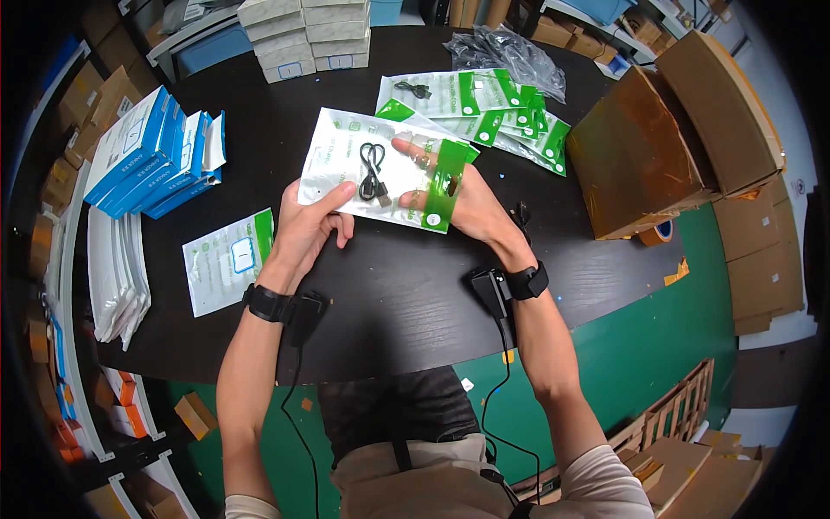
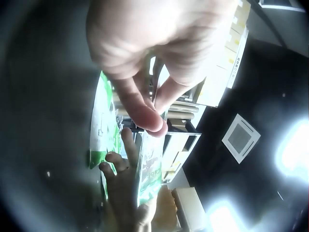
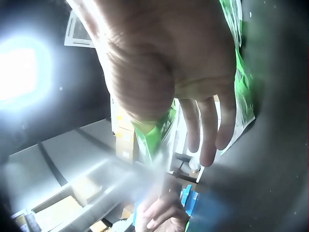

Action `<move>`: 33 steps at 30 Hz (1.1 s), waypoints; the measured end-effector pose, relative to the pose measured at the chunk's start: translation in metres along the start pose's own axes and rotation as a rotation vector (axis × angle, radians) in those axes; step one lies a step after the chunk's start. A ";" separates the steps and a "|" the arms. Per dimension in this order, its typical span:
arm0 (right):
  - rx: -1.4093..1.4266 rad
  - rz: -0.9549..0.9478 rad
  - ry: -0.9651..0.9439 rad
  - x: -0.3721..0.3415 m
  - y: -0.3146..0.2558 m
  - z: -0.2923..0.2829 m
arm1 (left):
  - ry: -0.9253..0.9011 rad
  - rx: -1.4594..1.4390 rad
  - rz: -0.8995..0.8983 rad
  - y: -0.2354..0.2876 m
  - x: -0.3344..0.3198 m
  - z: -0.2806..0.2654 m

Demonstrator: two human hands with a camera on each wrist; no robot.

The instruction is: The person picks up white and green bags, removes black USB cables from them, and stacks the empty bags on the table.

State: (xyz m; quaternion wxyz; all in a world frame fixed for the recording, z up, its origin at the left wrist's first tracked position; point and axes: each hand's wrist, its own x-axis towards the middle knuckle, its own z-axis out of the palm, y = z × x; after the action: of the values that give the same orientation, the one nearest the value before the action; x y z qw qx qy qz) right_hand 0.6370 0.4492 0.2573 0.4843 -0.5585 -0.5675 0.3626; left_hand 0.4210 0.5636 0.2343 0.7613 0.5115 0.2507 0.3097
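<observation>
A white and green bag (image 1: pixel 333 156) is held up above the dark table, with a coiled black cable (image 1: pixel 372 186) showing on its face. My left hand (image 1: pixel 303 229) pinches its left edge; the left wrist view shows that thumb and fingertips (image 2: pixel 157 126) meeting on the bag (image 2: pixel 150 166). At the green end is my right hand (image 1: pixel 471 203), two digits reaching left across the bag's width and the green strip over part of them. In the right wrist view, several of the right hand's (image 3: pixel 169 72) fingers extend beside the bag's green part (image 3: pixel 153 137).
Similar bags (image 1: pixel 510 117) lie piled beyond the hands, near crumpled clear plastic (image 1: pixel 510 56). Another bag (image 1: pixel 207 268) lies left, by blue boxes (image 1: pixel 138 156) and stacked white packets (image 1: pixel 112 277). Light boxes (image 1: pixel 285 43) stand behind; an open cardboard box (image 1: pixel 640 147) stands right.
</observation>
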 end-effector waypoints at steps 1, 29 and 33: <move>-0.015 0.024 -0.008 0.000 0.000 0.000 | 0.000 0.000 0.000 0.000 0.000 0.000; -0.150 -0.050 0.087 -0.003 -0.002 0.004 | -0.029 -0.047 -0.057 -0.004 0.002 -0.001; -0.036 0.066 0.146 -0.003 -0.003 0.003 | -0.053 -0.038 -0.069 -0.004 0.001 -0.002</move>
State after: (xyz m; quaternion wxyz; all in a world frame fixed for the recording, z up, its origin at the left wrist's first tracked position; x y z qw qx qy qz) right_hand 0.6333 0.4461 0.2585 0.5018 -0.6107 -0.5183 0.3264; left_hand 0.4217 0.5647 0.2302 0.7875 0.4958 0.2420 0.2746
